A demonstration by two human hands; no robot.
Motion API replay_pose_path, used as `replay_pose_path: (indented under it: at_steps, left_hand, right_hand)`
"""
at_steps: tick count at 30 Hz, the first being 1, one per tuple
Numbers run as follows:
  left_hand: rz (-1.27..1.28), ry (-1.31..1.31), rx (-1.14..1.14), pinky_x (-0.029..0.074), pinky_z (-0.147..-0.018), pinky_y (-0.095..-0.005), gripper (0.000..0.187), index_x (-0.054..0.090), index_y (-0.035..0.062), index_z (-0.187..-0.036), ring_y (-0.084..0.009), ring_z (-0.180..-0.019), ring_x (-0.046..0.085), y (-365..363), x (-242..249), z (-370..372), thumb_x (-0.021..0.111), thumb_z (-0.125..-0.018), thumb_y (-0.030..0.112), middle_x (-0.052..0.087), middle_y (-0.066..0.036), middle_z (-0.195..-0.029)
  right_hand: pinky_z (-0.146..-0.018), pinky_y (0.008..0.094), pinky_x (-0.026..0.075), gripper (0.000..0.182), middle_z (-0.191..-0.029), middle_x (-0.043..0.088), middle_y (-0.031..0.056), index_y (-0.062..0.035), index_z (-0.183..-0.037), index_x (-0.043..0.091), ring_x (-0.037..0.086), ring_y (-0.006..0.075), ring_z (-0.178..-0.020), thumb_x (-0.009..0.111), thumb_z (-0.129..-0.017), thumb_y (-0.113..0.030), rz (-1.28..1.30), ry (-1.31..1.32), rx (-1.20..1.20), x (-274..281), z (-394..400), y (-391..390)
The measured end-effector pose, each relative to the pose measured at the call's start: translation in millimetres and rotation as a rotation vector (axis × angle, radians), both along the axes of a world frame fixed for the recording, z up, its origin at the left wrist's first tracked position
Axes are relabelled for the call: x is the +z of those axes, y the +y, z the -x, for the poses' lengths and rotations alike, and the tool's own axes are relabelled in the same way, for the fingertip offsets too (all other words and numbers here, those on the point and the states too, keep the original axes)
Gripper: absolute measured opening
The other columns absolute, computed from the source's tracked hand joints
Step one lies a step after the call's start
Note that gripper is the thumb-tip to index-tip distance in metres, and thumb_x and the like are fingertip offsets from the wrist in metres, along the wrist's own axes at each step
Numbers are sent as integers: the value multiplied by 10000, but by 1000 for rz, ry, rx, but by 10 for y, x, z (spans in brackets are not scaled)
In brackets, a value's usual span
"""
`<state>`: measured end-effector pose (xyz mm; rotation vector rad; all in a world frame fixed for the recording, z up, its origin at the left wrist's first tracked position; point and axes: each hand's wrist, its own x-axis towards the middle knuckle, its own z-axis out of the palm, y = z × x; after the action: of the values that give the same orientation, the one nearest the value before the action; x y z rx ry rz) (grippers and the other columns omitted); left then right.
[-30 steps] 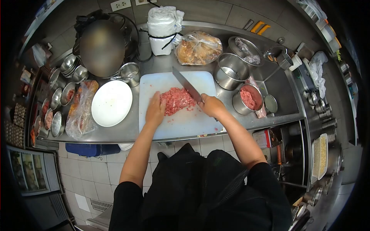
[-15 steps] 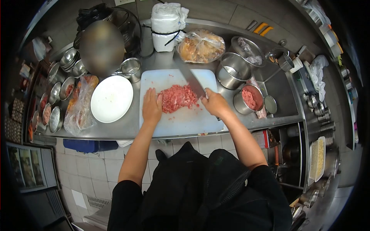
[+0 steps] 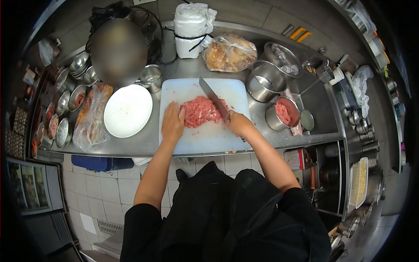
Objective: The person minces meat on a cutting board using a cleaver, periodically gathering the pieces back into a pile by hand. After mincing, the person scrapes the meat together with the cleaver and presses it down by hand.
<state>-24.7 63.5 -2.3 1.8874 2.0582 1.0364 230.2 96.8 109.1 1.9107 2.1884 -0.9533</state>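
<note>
A mound of chopped red meat (image 3: 197, 112) on a rectangular white plastic board (image 3: 209, 142)
Right of a round white plate (image 3: 128, 111), the left hand (image 3: 173, 123) lies at the mound's left edge, fingers close together; a broad steel-bladed knife (image 3: 212, 95) slants across its right side, handle wrapped by the right hand (image 3: 239, 124), fingers curled.

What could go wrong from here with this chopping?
The knife in the right hand might nick the left hand, which rests bare against the meat. Some meat could get pushed off the board, since bits already lie apart from the pile.
</note>
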Motion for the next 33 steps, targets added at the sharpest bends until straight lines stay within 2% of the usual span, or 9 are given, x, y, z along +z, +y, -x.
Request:
replay_pose_path:
  at_steps: [4,6,10,14,17,19,24,27,33]
  left_hand:
    - [-12,6,6,319,-1153,-456,526,511,-15,-1374,-395,-1368,415,-8,-37,22,456,-1035,384,473,-221,-1466]
    - [-24,-5,7,318,-1154,-458,529,512,-12,-1375,-398,-1370,412,-16,-56,-4,457,-1034,388,474,-221,-1465]
    - [-3,22,-4,309,-1163,-461,513,523,-15,-1361,-405,-1363,418,-3,-22,4,467,-1030,373,477,-227,-1458]
    - [-40,2,-12,304,-1170,-460,501,530,-21,-1350,-408,-1356,424,-28,6,-2,483,-1024,356,482,-233,-1449]
    - [-43,35,-8,306,-1170,-456,503,529,-26,-1347,-401,-1355,427,-1,-16,3,486,-1021,354,488,-234,-1443]
    - [-38,43,-12,305,-1171,-456,502,529,-27,-1347,-398,-1355,428,9,-38,18,485,-1021,353,488,-234,-1442]
    - [-53,35,2,304,-1171,-456,500,529,-26,-1342,-397,-1353,427,-2,-68,-2,483,-1021,355,489,-231,-1441]
    - [-58,50,-4,304,-1172,-456,500,528,-20,-1344,-397,-1353,428,9,-22,0,484,-1021,359,491,-228,-1440]
    - [-56,33,3,301,-1175,-455,490,540,-18,-1330,-383,-1351,435,-11,-49,-7,487,-1017,355,501,-232,-1427]
  right_hand:
    - [-706,436,558,322,-838,710,226,-6,-1147,568,700,331,-643,514,-936,-244,-16,50,24,267,-101,11]
    - [-687,430,558,314,-813,708,217,-5,-1134,572,698,317,-624,514,-938,-243,-173,77,-34,295,-124,17]
    - [-590,408,550,338,-846,707,197,35,-1121,555,667,279,-536,551,-928,-243,-24,44,23,-125,-116,24]
    - [-585,408,552,327,-854,705,204,23,-1119,567,669,286,-543,548,-924,-239,-62,79,14,144,-185,28]
    - [-706,417,563,377,-862,714,234,24,-1171,565,699,316,-628,536,-919,-255,-168,128,-73,106,-205,53]
    - [-679,409,563,370,-847,715,211,22,-1173,565,695,310,-615,537,-929,-254,-39,55,12,-117,-199,90]
    - [-620,419,550,340,-798,701,187,5,-1126,576,667,282,-543,545,-919,-263,-154,104,-53,261,-294,82]
    - [-614,415,546,320,-788,699,179,-1,-1102,580,662,273,-532,541,-941,-275,-52,59,-56,-130,-323,112]
    - [-556,405,539,304,-829,698,184,-12,-1087,606,659,267,-516,578,-933,-273,-115,115,-81,129,-457,118]
